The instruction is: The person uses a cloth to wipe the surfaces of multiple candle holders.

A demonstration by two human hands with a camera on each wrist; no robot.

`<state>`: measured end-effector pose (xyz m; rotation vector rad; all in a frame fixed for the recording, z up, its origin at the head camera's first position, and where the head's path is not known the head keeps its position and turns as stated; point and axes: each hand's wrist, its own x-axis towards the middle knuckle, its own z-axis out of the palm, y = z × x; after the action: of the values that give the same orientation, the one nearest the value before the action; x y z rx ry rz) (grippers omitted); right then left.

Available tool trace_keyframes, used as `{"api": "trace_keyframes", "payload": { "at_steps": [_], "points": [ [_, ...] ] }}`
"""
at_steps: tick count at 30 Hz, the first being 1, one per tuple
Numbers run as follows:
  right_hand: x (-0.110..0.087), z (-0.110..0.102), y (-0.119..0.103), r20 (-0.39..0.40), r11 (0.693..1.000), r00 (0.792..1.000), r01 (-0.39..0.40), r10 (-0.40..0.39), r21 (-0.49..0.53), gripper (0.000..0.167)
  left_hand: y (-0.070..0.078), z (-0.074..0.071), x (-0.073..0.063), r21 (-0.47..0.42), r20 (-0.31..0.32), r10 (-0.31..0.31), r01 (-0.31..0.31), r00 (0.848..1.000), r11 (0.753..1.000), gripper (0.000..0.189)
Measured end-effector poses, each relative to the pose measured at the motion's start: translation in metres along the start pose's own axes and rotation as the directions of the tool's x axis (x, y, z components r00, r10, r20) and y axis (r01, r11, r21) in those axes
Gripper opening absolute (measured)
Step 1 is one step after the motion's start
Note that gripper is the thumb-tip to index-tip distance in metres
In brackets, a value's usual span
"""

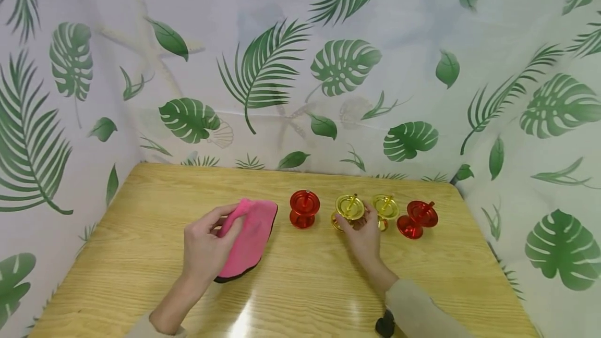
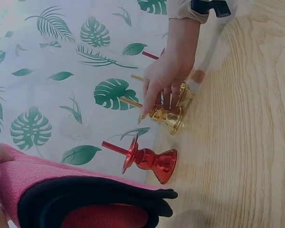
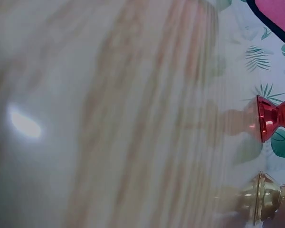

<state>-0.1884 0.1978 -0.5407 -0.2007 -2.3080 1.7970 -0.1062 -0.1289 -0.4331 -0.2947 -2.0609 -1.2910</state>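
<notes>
A pink cloth with a black edge [image 1: 251, 239] hangs folded from my left hand [image 1: 204, 246], pinched between thumb and fingers above the table. My right hand [image 1: 368, 239] grips a gold candle holder [image 1: 349, 204], thumb on one side and fingers on the other. That holder has a round dish with a thin upright rod and stands on the table. To its right and close to the fingers is a second gold candle holder [image 1: 386, 205]. One red candle holder [image 1: 304, 208] stands to the left, between the cloth and the gripped holder.
Another red candle holder [image 1: 422, 215] ends the row on the right. A small black object [image 1: 385, 324] is near the right sleeve at the front. Behind the wooden table [image 1: 155, 213] hangs a leaf-patterned white cloth backdrop [image 1: 263, 9], which also covers both sides.
</notes>
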Motion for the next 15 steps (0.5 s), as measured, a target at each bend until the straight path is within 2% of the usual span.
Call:
{"api": "trace_keyframes", "payload": {
  "at_steps": [8,15],
  "points": [
    [0.006,0.004,0.005,-0.008,1.000,1.000,0.029,-0.029,0.002,0.080,-0.001,-0.003,0.000,0.016,0.015,-0.001,0.001,1.000,1.000,0.025],
    [-0.007,0.000,-0.006,0.046,0.995,0.996,0.080,-0.078,-0.064,0.078,-0.001,-0.005,0.000,0.027,0.017,-0.022,0.022,1.000,0.999,0.024]
  ]
}}
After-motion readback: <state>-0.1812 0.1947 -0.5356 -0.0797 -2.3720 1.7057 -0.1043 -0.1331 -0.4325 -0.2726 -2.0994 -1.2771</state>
